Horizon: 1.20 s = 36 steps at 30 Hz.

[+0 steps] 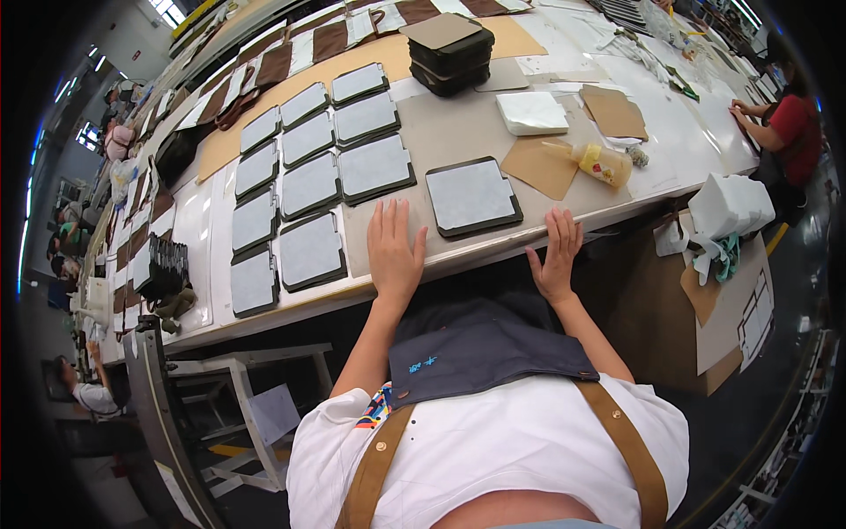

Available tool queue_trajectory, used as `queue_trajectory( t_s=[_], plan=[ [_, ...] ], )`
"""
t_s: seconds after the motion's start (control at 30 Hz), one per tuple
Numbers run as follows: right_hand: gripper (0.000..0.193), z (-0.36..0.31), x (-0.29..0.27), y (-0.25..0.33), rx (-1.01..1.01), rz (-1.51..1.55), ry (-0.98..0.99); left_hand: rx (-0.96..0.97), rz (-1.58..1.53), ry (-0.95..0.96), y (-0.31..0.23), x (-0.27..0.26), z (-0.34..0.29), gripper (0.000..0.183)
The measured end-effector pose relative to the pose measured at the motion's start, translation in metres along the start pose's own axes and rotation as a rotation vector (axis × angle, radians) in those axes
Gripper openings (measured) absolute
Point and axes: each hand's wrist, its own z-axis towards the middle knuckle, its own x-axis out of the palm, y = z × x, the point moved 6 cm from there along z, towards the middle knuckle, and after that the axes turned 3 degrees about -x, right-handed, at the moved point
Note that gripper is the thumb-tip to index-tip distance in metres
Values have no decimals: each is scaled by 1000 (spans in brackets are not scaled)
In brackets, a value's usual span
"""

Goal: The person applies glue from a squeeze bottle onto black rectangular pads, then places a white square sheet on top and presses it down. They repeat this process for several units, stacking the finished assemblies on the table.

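Observation:
My left hand [394, 249] lies flat at the table's front edge, fingers stretched out, holding nothing. Just beyond its fingertips and to its left are several dark-edged panels with pale grey faces [374, 167], laid out in rows. My right hand [556, 256] rests on the same edge with its fingers apart and nothing in it. Between and slightly beyond both hands sits a single panel of the same kind [473, 196], which neither hand touches. To the right of that panel lies a brown card [539, 167] with a plastic bottle of yellowish content [604, 165] lying beside it.
A tall stack of black panels [449, 66] stands at the back, topped by a beige board. Nearer are a white sheet pile [532, 114] and another brown card [614, 112]. Brown-and-white strips [317, 40] cover the far left. At right, a person in red [787, 128] works.

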Motion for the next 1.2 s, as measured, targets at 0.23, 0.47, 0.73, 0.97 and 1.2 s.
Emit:
queue_trajectory(
  t_s=[0.23,0.47,0.73,0.97,1.2],
  plan=[
    [69,75,-12,27,-93,186,291,75,65,127,-9,-5,6,48],
    [65,99,7,10,-61,206,435,74,79,206,-11,-4,5,51],
    [46,125,0,39,-149,397,435,-77,106,-14,-4,-8,1,35],
    [41,142,23,71,-343,411,699,-128,70,-58,1,-9,1,30],
    [52,150,25,71,-291,263,620,-84,-11,-10,1,-9,2,32]
  ],
)
